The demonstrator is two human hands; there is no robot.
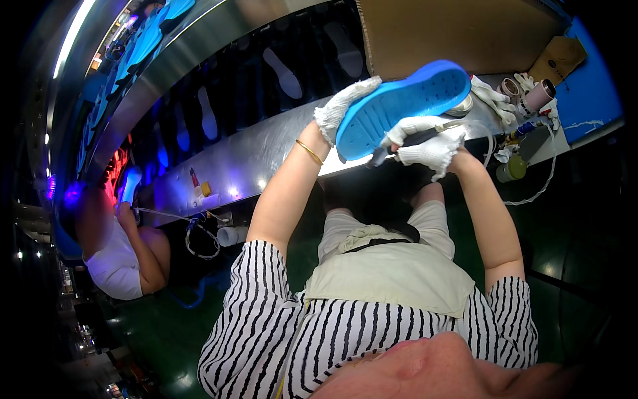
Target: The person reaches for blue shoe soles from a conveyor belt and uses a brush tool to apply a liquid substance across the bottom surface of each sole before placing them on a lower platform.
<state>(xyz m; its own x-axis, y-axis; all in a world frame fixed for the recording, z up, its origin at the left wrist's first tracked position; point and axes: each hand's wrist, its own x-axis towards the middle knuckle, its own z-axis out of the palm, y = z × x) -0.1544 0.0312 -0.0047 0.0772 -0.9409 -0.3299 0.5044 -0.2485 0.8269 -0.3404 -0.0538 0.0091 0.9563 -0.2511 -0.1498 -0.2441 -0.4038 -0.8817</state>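
A bright blue shoe sole (399, 100) is held up over the metal bench edge, tilted, with its ridged, dotted face showing. My left hand (345, 110), in a white knit glove, is closed on its left edge. Close against the sole's lower right side is my right hand (428, 147), also gloved, with a bare fingertip showing. Its fingers are closed round a small dark tool (379, 158), mostly hidden, so its kind cannot be made out. A pale cord (490, 143) runs beside this hand.
Rows of grey soles (282, 73) lie in the dark recess behind the metal ledge (246, 146). White gloves (492, 100), a pink cylinder (537, 96) and a green-lidded jar (512, 169) are at right. A cardboard panel (438, 33) stands behind. A co-worker (119, 259) holds a lit sole at left.
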